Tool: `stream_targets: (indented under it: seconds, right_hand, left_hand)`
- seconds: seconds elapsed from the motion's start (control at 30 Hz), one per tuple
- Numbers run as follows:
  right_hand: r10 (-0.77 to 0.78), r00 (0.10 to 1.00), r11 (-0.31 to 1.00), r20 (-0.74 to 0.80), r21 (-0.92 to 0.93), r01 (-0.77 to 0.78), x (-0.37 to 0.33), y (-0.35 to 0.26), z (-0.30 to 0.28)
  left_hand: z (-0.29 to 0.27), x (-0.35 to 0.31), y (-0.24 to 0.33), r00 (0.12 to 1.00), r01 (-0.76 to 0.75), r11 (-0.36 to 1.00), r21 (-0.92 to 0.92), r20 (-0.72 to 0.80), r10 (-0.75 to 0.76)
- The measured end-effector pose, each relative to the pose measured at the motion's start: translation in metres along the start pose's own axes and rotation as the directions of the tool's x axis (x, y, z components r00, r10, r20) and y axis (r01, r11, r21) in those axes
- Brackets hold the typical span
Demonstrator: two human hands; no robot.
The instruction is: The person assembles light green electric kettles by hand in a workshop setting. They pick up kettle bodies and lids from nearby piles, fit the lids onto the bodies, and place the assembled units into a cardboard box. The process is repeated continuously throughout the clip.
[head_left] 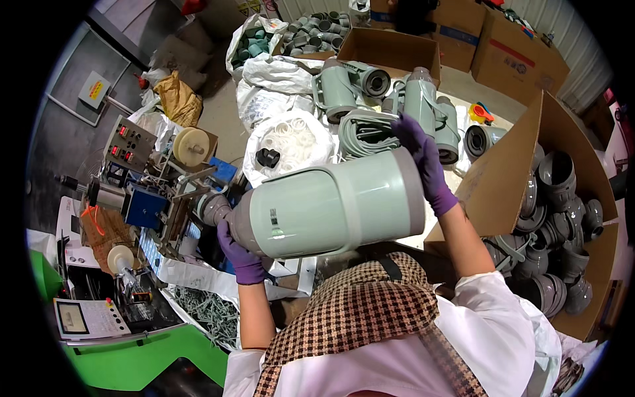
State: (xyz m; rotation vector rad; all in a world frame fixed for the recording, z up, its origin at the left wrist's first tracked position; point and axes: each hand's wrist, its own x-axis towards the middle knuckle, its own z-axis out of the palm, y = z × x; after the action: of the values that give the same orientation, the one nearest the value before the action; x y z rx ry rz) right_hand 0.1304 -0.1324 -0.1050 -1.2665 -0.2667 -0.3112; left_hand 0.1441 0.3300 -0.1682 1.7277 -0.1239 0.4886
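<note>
A large pale green thermos flask [317, 205] with a grey neck, grey base and long side handle lies sideways in front of my chest. My left hand [241, 258], in a purple glove, is closed round the grey shoulder at its left end. The purple-gloved right hand [426, 162] presses its palm against the grey base at the right end, fingers extended upward. Between them the flask is held up, tilted slightly. Part of the left hand's grip is hidden behind the flask. Left of its neck stands a small bench machine [165, 208].
Several green flasks [337, 92] stand or lie beyond, near coiled grey-green straps [365, 134]. A white sack of pale rings [291, 142] sits ahead. At right an open carton [509, 172] holds grey flask parts. A control box [129, 142] and green machine panel [142, 360] are left.
</note>
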Motion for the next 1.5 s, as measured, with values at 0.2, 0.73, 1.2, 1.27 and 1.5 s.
stream_targets:
  seconds: [0.2,0.73,1.2,1.27,1.5]
  right_hand:
    - [0.575,0.817,0.751,-0.053,0.43,-0.501,-0.068,0.038,0.0]
    - [0.44,0.741,0.097,-0.508,0.847,0.523,-0.015,0.194,-0.21]
    - [-0.338,0.927,0.912,0.161,0.301,0.28,-0.016,-0.058,0.245]
    - [-0.377,0.899,0.901,0.221,0.313,0.301,-0.049,-0.115,0.335]
    - [-0.193,0.932,0.951,-0.308,-0.292,0.101,-0.134,-0.229,0.563]
  left_hand:
    - [0.027,-0.002,0.013,0.958,0.012,0.976,0.218,0.277,-0.074]
    - [0.114,-0.017,0.091,0.76,0.643,0.617,-0.454,0.475,-0.443]
    - [-0.615,-0.143,0.058,0.589,0.263,0.827,0.496,-0.762,0.269]
    - [-0.656,-0.117,0.097,0.502,0.495,0.246,0.833,-0.505,0.702]
    - [-0.782,0.019,0.128,0.566,0.202,0.657,0.726,-0.634,0.527]
